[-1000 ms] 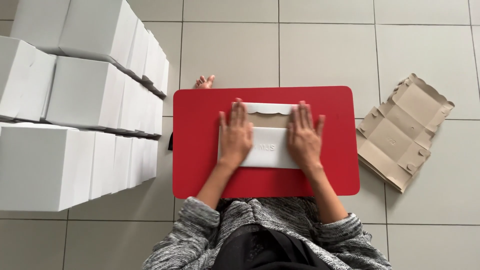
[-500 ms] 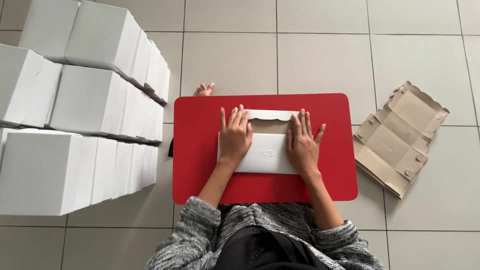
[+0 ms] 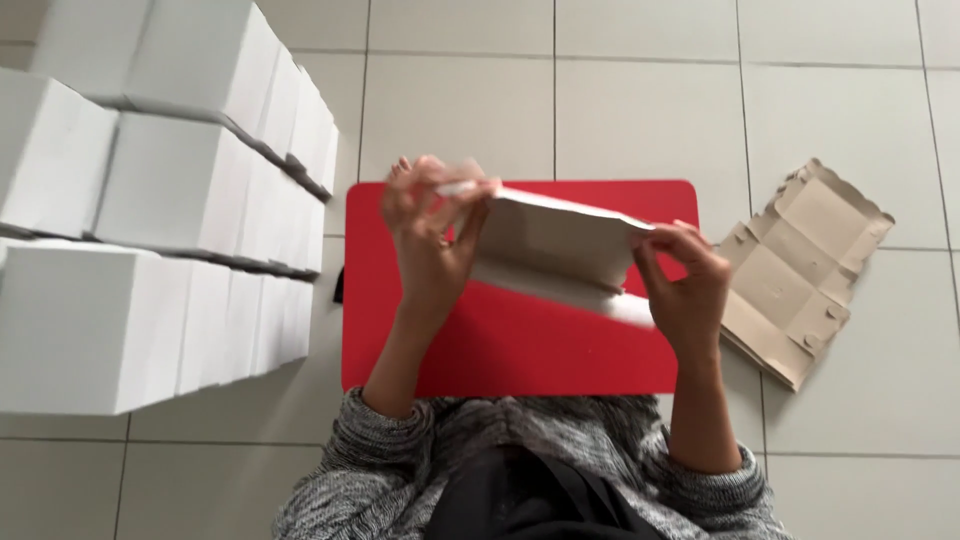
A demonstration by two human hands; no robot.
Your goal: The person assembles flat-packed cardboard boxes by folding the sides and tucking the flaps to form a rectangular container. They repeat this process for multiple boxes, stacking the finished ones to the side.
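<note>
Your left hand (image 3: 428, 232) and right hand (image 3: 688, 285) both grip a half-folded white cardboard box blank (image 3: 560, 248), lifted clear above the red lap table (image 3: 500, 340). Left fingers pinch the blank's upper left edge, blurred by motion; right fingers clamp the right end, thumb on top. Blank is tilted, brown inner face toward you, a white flap hanging off the lower right edge. Stack of flat unfolded box blanks (image 3: 800, 270) lies on the tiled floor (image 3: 640, 110), just right of the table, brown side up. Piled assembled white boxes (image 3: 150, 230) stand on your left, close to the table's left edge. Grey knit sleeves (image 3: 390, 450) at bottom.
</note>
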